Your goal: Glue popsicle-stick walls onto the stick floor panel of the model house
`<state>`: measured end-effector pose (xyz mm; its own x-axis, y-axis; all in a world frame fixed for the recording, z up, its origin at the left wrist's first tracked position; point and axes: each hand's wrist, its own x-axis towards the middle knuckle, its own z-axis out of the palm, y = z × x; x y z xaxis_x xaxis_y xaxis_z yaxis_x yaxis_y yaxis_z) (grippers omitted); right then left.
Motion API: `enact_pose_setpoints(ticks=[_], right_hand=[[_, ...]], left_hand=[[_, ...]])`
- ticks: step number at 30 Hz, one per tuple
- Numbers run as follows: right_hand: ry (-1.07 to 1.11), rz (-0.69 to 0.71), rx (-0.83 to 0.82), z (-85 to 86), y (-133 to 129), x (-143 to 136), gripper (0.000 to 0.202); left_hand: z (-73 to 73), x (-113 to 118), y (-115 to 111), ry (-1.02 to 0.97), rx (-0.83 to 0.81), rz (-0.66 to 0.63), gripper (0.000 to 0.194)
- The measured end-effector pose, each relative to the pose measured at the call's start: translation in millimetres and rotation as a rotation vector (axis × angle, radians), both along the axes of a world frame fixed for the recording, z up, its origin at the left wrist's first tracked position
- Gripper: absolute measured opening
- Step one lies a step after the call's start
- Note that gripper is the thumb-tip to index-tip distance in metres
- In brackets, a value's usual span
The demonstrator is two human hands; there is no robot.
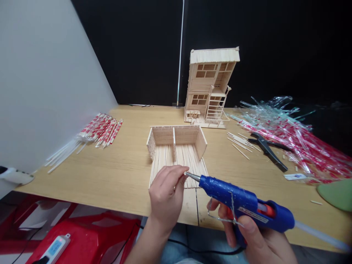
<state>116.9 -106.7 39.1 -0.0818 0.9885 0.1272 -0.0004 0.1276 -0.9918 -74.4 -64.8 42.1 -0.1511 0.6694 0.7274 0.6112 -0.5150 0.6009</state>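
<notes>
My right hand [255, 238] is wrapped round the handle of a blue hot glue gun [231, 194], a glue stick [321, 234] jutting from its back end. The metal nozzle points left and meets the fingertips of my left hand [169, 187]. Thumb and forefinger of that hand are pinched together; a tiny pale bit shows at their tips, too small to name. Behind them on the table is a wooden stick model [189, 154] with a slatted floor, low walls and one divider. My left hand covers part of its front edge.
A two-storey stick house [211, 84] stands at the back. Wrapped chopsticks [101, 128] lie left. On the right are loose sticks [242, 143], black-handled cutters [269, 152] and a heap of plastic wrappers [297, 135]. A red stool [77, 238] bearing a power strip [56, 249] stands below the table edge.
</notes>
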Motion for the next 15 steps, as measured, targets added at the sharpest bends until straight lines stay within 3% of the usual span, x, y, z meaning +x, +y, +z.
enact_pose_setpoints(ticks=[15], right_hand=[[-0.037, 0.051, -0.021, -11.4, -1, 10, 0.037]], left_hand=[[1.7, 1, 0, -0.007, 0.0, -0.015, 0.022]])
